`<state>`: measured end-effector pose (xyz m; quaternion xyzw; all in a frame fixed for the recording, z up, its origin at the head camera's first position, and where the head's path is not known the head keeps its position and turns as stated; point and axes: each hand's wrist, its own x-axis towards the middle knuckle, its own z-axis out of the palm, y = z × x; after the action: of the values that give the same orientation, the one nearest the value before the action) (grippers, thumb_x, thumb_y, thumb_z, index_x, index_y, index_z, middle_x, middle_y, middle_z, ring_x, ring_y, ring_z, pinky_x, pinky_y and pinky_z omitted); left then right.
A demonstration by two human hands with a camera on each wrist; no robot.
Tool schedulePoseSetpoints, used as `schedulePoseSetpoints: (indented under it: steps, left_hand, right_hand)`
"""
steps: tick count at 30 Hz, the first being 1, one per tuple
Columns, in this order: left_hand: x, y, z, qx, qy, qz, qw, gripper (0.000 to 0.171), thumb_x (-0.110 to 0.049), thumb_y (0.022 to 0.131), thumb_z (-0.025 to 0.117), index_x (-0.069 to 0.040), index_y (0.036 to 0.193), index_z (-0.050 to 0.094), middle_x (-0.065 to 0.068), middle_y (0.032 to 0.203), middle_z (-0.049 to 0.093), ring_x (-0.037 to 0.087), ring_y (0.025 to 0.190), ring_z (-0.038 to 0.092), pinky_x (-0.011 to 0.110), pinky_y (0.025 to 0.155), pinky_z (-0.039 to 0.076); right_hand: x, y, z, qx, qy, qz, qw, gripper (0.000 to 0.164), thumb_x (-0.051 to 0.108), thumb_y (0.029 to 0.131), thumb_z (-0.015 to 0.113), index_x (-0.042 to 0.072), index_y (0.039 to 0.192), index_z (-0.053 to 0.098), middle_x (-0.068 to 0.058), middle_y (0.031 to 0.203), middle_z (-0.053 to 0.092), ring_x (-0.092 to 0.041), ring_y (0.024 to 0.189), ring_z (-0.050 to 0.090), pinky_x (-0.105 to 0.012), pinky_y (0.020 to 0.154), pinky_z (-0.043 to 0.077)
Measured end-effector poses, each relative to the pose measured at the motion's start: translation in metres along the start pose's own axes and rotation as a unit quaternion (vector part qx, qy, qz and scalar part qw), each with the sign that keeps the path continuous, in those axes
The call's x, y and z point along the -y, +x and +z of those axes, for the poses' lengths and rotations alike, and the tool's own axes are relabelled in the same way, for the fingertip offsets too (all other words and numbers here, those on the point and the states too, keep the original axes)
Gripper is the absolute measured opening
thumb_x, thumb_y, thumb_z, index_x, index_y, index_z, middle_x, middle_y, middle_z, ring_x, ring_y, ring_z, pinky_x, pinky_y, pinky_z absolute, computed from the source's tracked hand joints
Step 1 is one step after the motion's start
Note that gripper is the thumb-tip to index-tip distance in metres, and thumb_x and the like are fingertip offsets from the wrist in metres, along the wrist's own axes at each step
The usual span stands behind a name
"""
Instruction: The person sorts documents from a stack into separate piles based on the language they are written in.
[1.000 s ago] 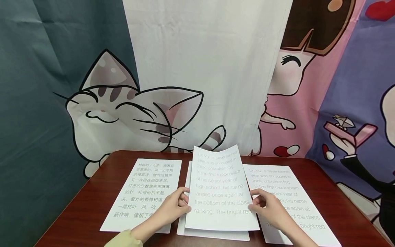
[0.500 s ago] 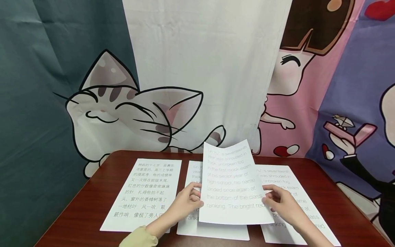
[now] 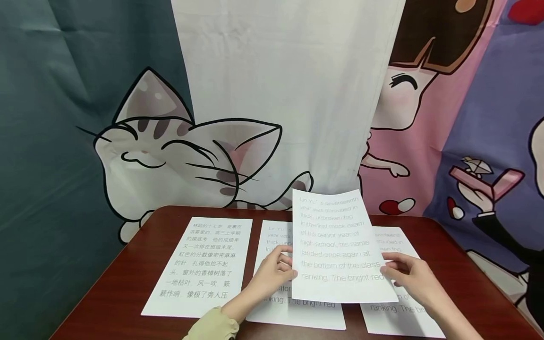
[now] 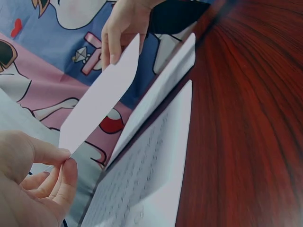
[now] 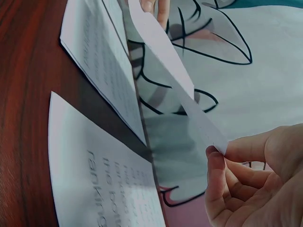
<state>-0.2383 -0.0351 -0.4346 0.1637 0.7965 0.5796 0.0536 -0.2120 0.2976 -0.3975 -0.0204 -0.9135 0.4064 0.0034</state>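
A sheet of paper (image 3: 335,241) printed with English text is held up above the table, tilted toward the head camera. My left hand (image 3: 276,271) pinches its left edge between thumb and fingers. On the opposite edge, my right hand (image 3: 414,276) pinches it the same way. Both wrist views show the sheet raised off the papers below, slightly bowed. Beneath it lies the middle paper stack (image 3: 297,315) with English text, partly covered. The right-hand paper stack (image 3: 399,318), also in English, is partly hidden by the sheet and my right hand.
To the left lies a paper stack (image 3: 197,269) with Chinese text. All the papers rest on a dark red-brown wooden table (image 3: 123,288). Behind its far edge hangs a cloth backdrop (image 3: 289,94) with a cartoon cat and figures.
Both hands have carried the sheet rightward and slightly up, from over the middle stack to between the middle and right stacks. More of the middle stack's text now shows.
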Motion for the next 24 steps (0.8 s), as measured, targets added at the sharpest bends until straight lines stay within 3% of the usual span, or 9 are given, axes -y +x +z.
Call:
schedulePoseSetpoints:
  steps: [7, 17, 24]
  left_hand:
    - [-0.008, 0.012, 0.020, -0.008, -0.019, 0.002, 0.9998, 0.055, -0.007, 0.087, 0.068, -0.001, 0.137, 0.048, 0.008, 0.103, 0.063, 0.011, 0.087, 0.063, 0.017, 0.071, 0.051]
    - [-0.012, 0.024, 0.039, -0.023, -0.047, 0.012, 0.9986, 0.055, -0.007, 0.086, 0.069, -0.004, 0.137, 0.050, 0.008, 0.102, 0.065, 0.007, 0.084, 0.065, 0.018, 0.073, 0.053]
    - [-0.017, 0.028, 0.053, -0.030, -0.059, 0.018, 0.9976, 0.054, -0.004, 0.084, 0.070, -0.004, 0.135, 0.052, 0.009, 0.102, 0.065, 0.010, 0.085, 0.066, 0.019, 0.073, 0.053]
  right_hand:
    - [-0.009, 0.001, -0.021, -0.031, -0.004, 0.003, 1.000, 0.051, 0.019, 0.093, 0.067, -0.010, 0.134, 0.054, -0.013, 0.103, 0.071, 0.004, 0.076, 0.057, -0.022, 0.065, 0.053]
    - [-0.022, 0.001, -0.041, -0.061, -0.006, 0.001, 0.998, 0.053, 0.027, 0.092, 0.069, -0.007, 0.131, 0.057, 0.012, 0.087, 0.069, 0.007, 0.075, 0.057, -0.022, 0.064, 0.053]
    - [-0.031, 0.004, -0.054, -0.056, -0.009, 0.022, 0.998, 0.058, 0.034, 0.094, 0.066, -0.006, 0.134, 0.054, 0.014, 0.092, 0.071, 0.007, 0.075, 0.059, -0.022, 0.065, 0.050]
